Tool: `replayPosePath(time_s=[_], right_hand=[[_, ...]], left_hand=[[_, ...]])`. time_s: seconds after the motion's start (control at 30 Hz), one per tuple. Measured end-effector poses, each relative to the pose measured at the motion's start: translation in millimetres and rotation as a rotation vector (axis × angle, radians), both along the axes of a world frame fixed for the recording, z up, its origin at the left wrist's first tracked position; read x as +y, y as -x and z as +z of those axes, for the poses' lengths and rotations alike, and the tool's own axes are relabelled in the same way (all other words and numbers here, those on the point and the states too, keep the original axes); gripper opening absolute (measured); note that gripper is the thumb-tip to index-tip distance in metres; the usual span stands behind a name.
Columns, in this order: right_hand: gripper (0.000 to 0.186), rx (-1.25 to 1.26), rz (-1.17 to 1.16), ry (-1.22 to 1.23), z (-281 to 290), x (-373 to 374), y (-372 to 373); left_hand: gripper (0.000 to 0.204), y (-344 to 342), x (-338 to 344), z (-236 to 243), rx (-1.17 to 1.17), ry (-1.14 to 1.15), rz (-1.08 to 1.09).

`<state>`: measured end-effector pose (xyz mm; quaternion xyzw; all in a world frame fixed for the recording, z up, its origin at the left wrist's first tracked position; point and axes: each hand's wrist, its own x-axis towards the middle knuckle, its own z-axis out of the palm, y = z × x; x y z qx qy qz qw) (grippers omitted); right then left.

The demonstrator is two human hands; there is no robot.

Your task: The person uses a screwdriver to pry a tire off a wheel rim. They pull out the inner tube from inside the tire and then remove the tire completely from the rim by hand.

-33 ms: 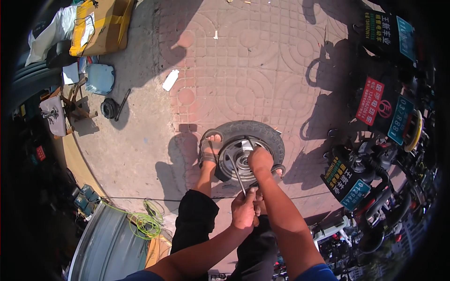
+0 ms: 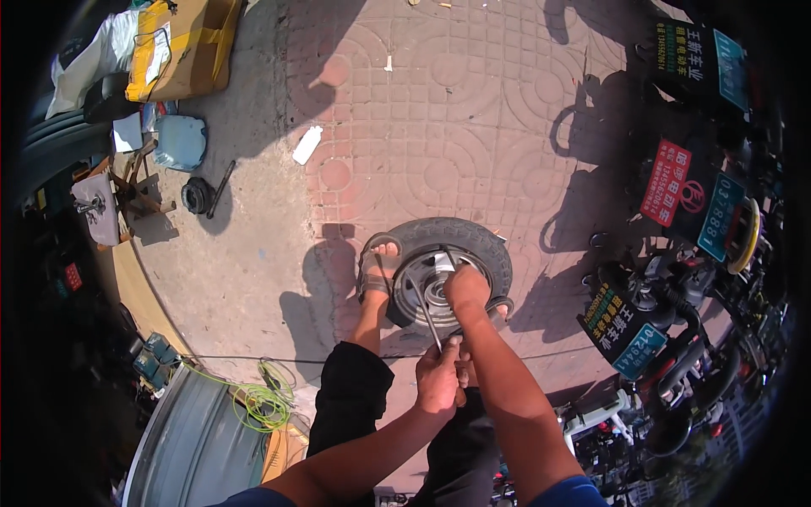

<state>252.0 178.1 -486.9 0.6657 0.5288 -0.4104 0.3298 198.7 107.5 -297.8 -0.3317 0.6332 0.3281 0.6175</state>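
A wheel with a black tyre [image 2: 460, 230] and a grey metal rim [image 2: 407, 309] lies flat on the paving between my feet. My left hand [image 2: 438, 382], near the wheel's close edge, is closed around a metal tyre lever [image 2: 425, 309] that slants up and left across the rim. Over the right half of the rim my right hand [image 2: 467, 291] is closed. A dark bar end [image 2: 448, 255] shows just beyond its fingers, but most of what it grips is hidden. My left sandalled foot [image 2: 380, 264] presses against the tyre's left side; the other foot is mostly covered by my right arm.
Parked electric scooters [image 2: 676, 291] line the right side. At left are a blue stool seat [image 2: 180, 142], a black coil-shaped part [image 2: 198, 196] and a taped carton [image 2: 198, 51]. A white bottle [image 2: 307, 145] lies ahead; a green hose [image 2: 269, 397] is coiled at lower left.
My right hand has shifted very slightly left over the rim. The wheel, the tyre lever and my left hand look almost unchanged.
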Motion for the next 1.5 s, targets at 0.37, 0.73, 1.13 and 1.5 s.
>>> replayPosePath(time_s=[0.37, 0.73, 1.13, 1.5], right_hand=[[0.032, 0.030, -0.075, 0.100, 8.4, 15.8, 11.4], [0.033, 0.240, 0.472, 0.154, -38.6, 85.9, -50.5], [0.021, 0.354, 1.147, -0.194, -26.2, 74.5, -38.2], [0.026, 0.216, 0.936, 0.011, -38.6, 64.2, 23.1]], left_hand=[[0.027, -2.4, -0.7, -4.9, 0.081, -0.016, -0.030], [0.025, -26.5, -24.2, -5.1, 0.023, 0.039, 0.102], [0.024, -29.1, -38.6, -7.7, -0.031, -0.052, 0.085], [0.026, -13.2, -39.6, -14.8, -0.090, -0.081, 0.071]])
